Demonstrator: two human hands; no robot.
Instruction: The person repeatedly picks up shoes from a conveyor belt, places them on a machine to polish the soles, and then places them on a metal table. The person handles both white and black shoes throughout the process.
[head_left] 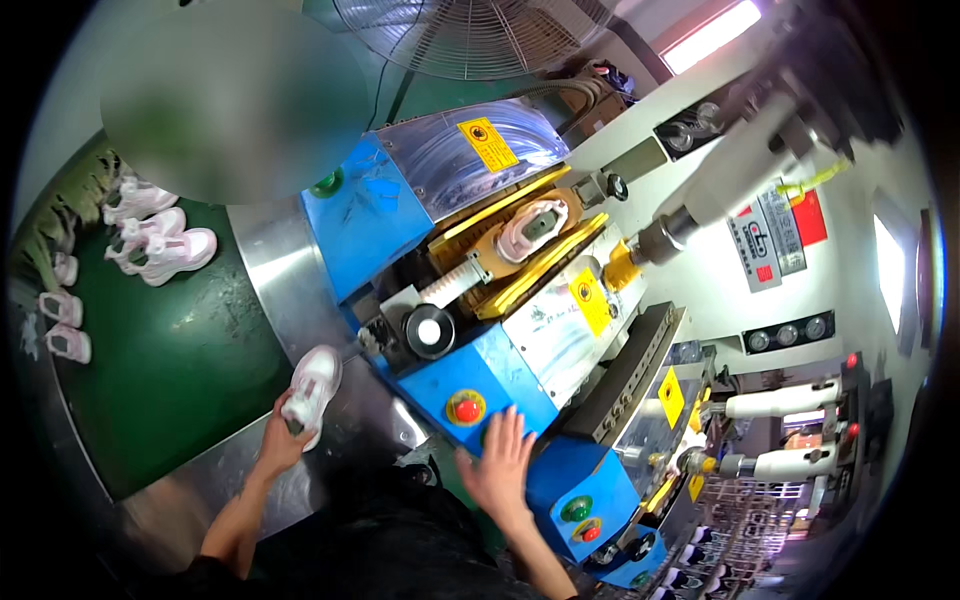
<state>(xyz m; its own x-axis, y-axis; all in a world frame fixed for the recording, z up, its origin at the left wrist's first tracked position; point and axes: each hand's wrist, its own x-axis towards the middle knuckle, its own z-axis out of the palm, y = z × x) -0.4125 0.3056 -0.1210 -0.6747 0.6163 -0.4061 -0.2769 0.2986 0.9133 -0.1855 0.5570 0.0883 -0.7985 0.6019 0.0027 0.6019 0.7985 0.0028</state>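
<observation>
My left hand [281, 440] grips a pale pink-white sneaker [318, 375] by its heel and collar end, over the metal edge beside the green surface. The toe points away from me. My right hand [497, 470] is open, its fingers stretched out against or just over the blue front panel [520, 385] of a pressing machine; contact is hard to judge. Left of those fingers sits a red button [466, 408] on a yellow ring. Inside the machine, another pale pink shoe [532, 230] lies sole-down or tilted between yellow pads [545, 265]; its exact pose is unclear.
Several pink-white shoes [178, 255] stand on the green surface [190, 370] at left. A black round knob [430, 331] juts from the machine's front. A second blue machine [580, 490] is at right, with shoe racks [740, 520] beyond. A large fan [470, 35] stands behind.
</observation>
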